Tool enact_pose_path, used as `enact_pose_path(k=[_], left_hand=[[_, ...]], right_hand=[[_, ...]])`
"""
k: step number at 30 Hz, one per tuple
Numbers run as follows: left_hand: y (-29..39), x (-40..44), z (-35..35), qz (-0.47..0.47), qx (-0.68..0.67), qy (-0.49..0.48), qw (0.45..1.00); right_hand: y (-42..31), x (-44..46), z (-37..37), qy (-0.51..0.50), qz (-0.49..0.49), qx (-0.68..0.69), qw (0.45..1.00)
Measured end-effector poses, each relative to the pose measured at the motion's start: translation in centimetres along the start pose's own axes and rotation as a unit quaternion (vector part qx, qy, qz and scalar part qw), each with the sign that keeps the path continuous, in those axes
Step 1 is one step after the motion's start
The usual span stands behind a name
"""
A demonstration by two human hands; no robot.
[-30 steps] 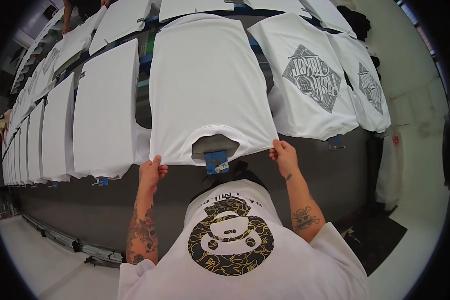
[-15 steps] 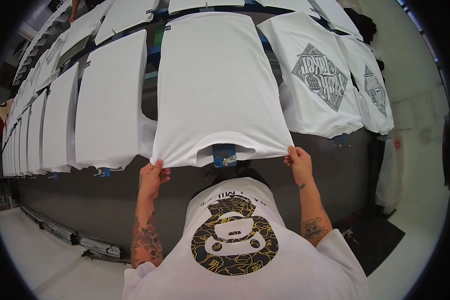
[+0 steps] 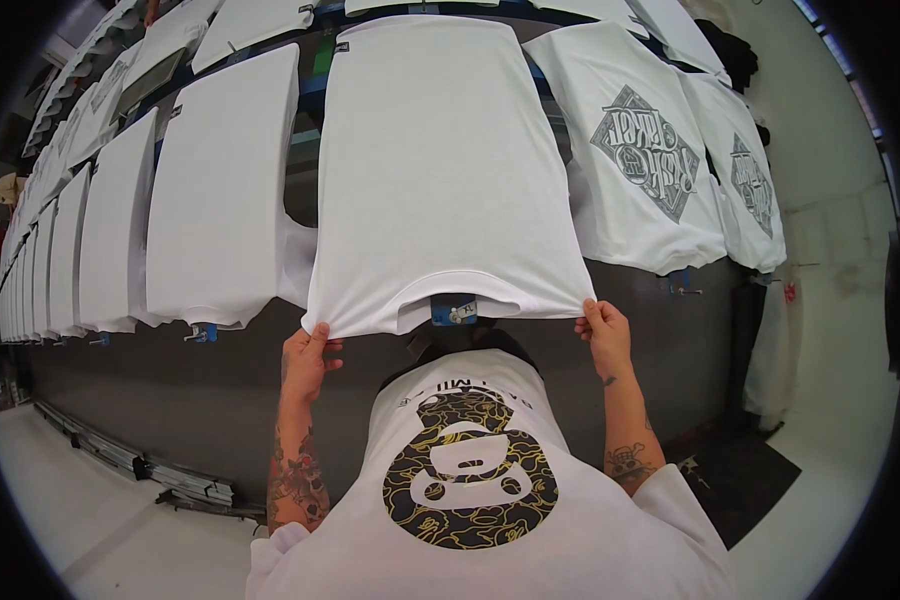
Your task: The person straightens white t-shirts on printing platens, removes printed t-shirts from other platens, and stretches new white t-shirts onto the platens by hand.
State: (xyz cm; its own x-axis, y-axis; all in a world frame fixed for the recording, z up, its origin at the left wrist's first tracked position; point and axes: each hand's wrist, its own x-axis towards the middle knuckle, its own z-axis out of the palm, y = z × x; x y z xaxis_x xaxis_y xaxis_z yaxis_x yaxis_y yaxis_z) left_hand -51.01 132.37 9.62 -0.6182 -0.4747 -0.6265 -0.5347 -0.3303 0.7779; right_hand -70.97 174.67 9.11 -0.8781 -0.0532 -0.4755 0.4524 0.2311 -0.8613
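Note:
A plain white T-shirt (image 3: 445, 170) lies stretched flat over a board in front of me, its neckline toward my body. My left hand (image 3: 308, 360) pinches the shirt's near left shoulder corner between thumb and fingers. At the near right corner my right hand (image 3: 605, 330) grips the cloth the same way. The edge between the two hands is drawn taut. Inside the collar opening shows a blue board end (image 3: 454, 309) with a pale label on it. A small dark tag sits near the shirt's far left corner.
To the left, a row of boards carries blank white shirts (image 3: 225, 190). On the right hang two shirts with grey diamond prints (image 3: 646, 153). Metal rails (image 3: 135, 460) lie on the floor at lower left, and a dark mat (image 3: 745, 480) at lower right. Another person's hand shows at top left.
Both hands keep their hold on the shirt corners and sit very slightly lower in view. The view has shifted a little; the cloth looks much the same.

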Motion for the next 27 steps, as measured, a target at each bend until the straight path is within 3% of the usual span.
enact_pose_path(k=[8, 13, 17, 27], left_hand=[[-1.6, 1.0, 0.0, 0.0, 0.008, 0.02, 1.0], [-3.6, 4.6, 2.0, -0.016, 0.114, 0.095, 0.989], [-3.0, 7.5, 2.2, -0.007, 0.177, 0.1, 0.979], [-3.7, 5.2, 2.3, -0.013, 0.162, 0.107, 0.981]], right_hand=[[0.5, -0.1, 0.0, 0.003, 0.005, 0.001, 1.0], [4.1, 3.3, 1.3, 0.003, 0.023, -0.055, 0.998], [4.9, 6.2, 2.7, 0.006, 0.027, -0.063, 0.998], [5.6, 4.4, 1.6, -0.007, 0.02, -0.06, 0.998]])
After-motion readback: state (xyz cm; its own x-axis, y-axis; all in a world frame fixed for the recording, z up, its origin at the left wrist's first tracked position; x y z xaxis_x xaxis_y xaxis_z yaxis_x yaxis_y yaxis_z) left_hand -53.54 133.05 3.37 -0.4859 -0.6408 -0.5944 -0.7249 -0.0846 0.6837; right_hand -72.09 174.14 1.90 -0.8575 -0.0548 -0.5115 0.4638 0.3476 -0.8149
